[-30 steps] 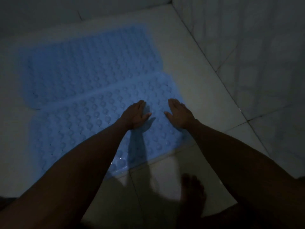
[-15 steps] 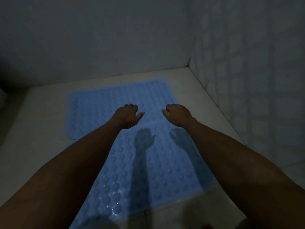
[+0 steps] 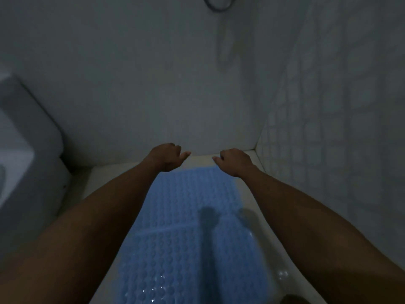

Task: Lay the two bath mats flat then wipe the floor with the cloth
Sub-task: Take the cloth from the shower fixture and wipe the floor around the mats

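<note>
Two blue bubbled bath mats lie flat on the pale floor, edge to edge. The far mat (image 3: 192,198) runs toward the back wall and the near mat (image 3: 190,270) reaches the bottom of the view. My left hand (image 3: 167,156) and my right hand (image 3: 235,161) hang in the air above the far mat's far end, fingers loosely curled, holding nothing. Both forearms cover the mats' left and right sides. No cloth is in view.
A white toilet or basin (image 3: 24,154) stands at the left. Tiled walls close the back and right, meeting at a corner (image 3: 255,148). A dark hose loop (image 3: 215,5) hangs at the top. A bare strip of wet floor (image 3: 282,275) runs right of the mats.
My hands lifted off the near mat and rose. The view tilted up, so the back wall fills the top and the mats sit lower in the view.
</note>
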